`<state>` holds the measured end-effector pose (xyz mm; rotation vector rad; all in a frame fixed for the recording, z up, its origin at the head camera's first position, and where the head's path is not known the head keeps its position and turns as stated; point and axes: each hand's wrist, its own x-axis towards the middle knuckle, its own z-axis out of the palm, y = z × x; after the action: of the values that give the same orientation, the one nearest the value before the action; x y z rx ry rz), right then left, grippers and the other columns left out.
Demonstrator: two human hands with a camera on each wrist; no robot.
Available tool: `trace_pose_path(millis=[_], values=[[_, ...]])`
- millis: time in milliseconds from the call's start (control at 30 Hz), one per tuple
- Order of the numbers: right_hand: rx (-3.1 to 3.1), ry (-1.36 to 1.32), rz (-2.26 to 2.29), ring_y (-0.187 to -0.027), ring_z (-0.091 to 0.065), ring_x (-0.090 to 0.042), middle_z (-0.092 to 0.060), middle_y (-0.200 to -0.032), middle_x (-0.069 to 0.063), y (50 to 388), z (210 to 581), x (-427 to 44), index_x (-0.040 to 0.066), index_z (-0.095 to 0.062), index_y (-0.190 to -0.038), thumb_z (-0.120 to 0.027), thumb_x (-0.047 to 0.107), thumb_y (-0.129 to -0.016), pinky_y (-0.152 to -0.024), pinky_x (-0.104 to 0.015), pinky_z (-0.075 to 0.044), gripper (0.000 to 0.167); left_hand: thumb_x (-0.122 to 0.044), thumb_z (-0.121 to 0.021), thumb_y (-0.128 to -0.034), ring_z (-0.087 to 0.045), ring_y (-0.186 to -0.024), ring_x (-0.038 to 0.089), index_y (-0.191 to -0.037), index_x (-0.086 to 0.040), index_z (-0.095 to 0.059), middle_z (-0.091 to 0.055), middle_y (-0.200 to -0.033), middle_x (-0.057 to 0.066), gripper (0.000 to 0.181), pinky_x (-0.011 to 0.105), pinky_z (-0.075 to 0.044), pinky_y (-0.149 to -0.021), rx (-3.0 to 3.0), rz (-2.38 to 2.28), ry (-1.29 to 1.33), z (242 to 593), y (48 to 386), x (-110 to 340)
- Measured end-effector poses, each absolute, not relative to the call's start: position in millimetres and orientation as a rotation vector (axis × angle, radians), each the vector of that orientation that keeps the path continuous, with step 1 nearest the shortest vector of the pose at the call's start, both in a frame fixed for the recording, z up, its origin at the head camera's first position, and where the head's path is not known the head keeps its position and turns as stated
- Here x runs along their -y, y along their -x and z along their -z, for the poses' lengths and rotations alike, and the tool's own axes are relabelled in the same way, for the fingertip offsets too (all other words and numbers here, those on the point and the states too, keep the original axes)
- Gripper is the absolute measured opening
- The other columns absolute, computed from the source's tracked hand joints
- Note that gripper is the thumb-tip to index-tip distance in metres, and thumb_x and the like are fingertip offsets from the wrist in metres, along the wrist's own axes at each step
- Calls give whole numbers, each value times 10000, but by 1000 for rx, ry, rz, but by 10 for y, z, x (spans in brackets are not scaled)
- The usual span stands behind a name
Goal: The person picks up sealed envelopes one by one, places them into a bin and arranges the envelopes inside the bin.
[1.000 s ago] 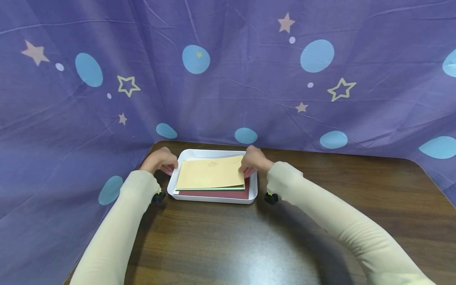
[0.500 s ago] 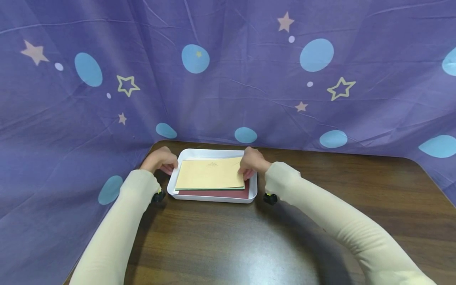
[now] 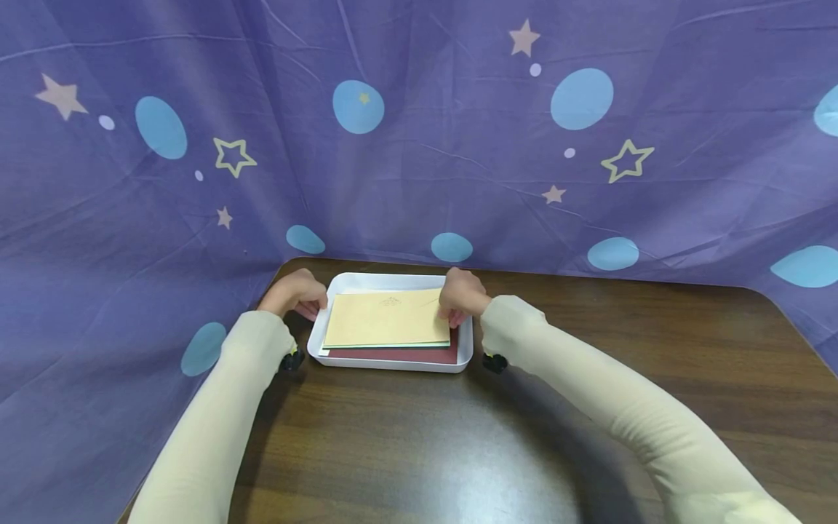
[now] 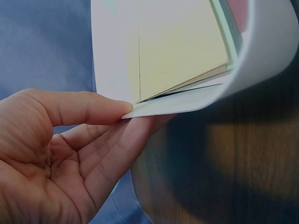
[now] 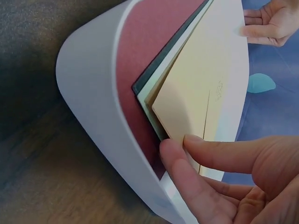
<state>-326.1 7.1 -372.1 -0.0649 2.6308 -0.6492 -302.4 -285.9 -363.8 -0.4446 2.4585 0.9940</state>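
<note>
A white tray holds a stack of thin notebooks or folders near the table's far edge. On top lies a pale yellow notebook, with a small printed mark and a crease along one side. My left hand pinches the tray's left rim, thumb above and fingers beneath. At the stack's right edge, my right hand has its thumb on the yellow cover and fingers at its edge, pinching it. Below show a light green notebook, a dark edge and a larger maroon cover.
The tray stands on a brown wooden table. Behind and to the left hangs a purple cloth patterned with stars and blue ovals. A dark device sits at each wrist.
The yellow notebook's right front corner, lifted slightly a second ago, has settled flatter. My right hand has shifted slightly left. My left hand stays at the tray's rim.
</note>
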Motion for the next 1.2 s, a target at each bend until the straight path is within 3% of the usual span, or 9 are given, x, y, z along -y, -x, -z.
trace_pose_path(millis=[233, 467, 667, 1000, 1200], values=[[-2628, 70, 613, -599, -745, -228, -719, -644, -130, 3281, 3642, -27, -13, -686, -867, -775, -55, -766, -651, -336, -674, 142, 61, -581, -817, -632, -606, 148, -888, 27, -527, -580, -766, 87, 96, 263, -647, -610, -2457, -1009, 444, 3632, 3013, 2861], [-2641, 47, 491, -497, -692, -192, -717, -630, -117, 3373, 3687, 52, 4, -706, -828, -769, -50, -770, -502, -280, -628, 101, 61, -576, -808, -625, -593, 144, -883, 27, -524, -574, -750, 79, 97, 261, -646, -604, -2462, -1019, 442, 3639, 3019, 2861], [-2649, 33, 426, -512, -707, -202, -718, -621, -116, 3404, 3702, 111, 4, -710, -810, -774, -36, -786, -483, -287, -622, 80, 62, -576, -808, -623, -588, 146, -888, 29, -519, -572, -743, 78, 104, 263, -645, -600, -2466, -1018, 442, 3632, 3017, 2860], [-2666, 72, 382, -516, -706, -207, -710, -611, -129, 3387, 3755, 140, -6, -690, -1015, -766, -28, -808, -473, -296, -618, 222, 69, -578, -808, -614, -572, 143, -878, 26, -500, -563, -734, 76, 114, 254, -643, -587, -2465, -1014, 449, 3637, 3008, 2846], [-2679, 91, 373, -495, -692, -195, -705, -602, -124, 3369, 3769, 136, -16, -690, -1046, -775, -17, -811, -459, -285, -608, 250, 67, -578, -807, -617, -582, 145, -909, 37, -495, -573, -763, 88, 135, 261, -650, -605, -2466, -1011, 444, 3643, 3008, 2833]])
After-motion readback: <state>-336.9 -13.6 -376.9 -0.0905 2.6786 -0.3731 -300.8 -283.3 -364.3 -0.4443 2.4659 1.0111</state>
